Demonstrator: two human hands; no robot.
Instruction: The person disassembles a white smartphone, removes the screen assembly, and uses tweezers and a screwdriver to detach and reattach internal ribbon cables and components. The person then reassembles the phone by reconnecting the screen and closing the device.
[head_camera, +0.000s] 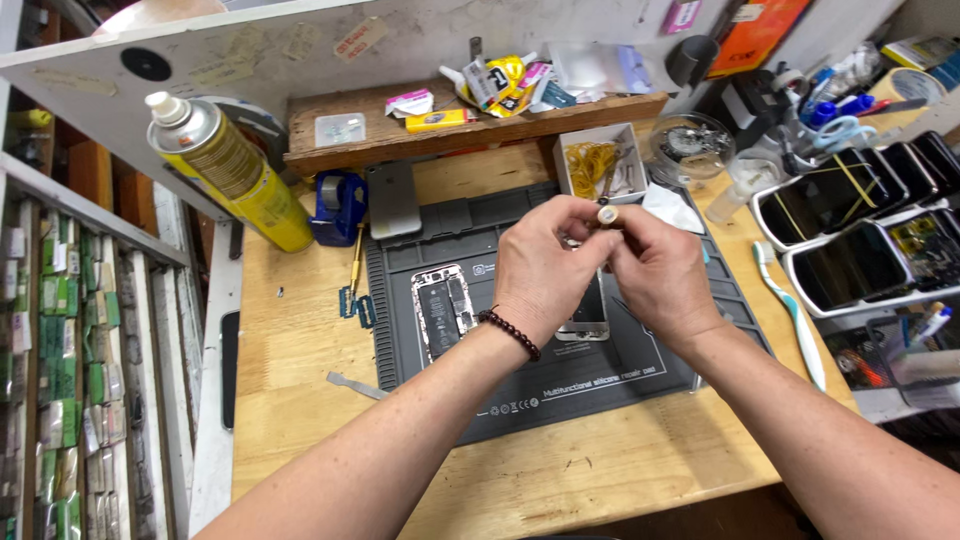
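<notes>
My left hand and my right hand meet above a dark grey silicone repair mat, fingertips pinched together on a small pale cap-like tool end. A bead bracelet circles my left wrist. On the mat, left of my hands, lies an opened phone body with its battery showing. Another phone part lies partly hidden under my hands.
A yellow spray can stands at the left, a blue tape dispenser and a grey phone beside it. A small box of rubber bands sits behind the mat. Stacked phones and a toothbrush lie right. A metal pry tool rests on the wooden bench.
</notes>
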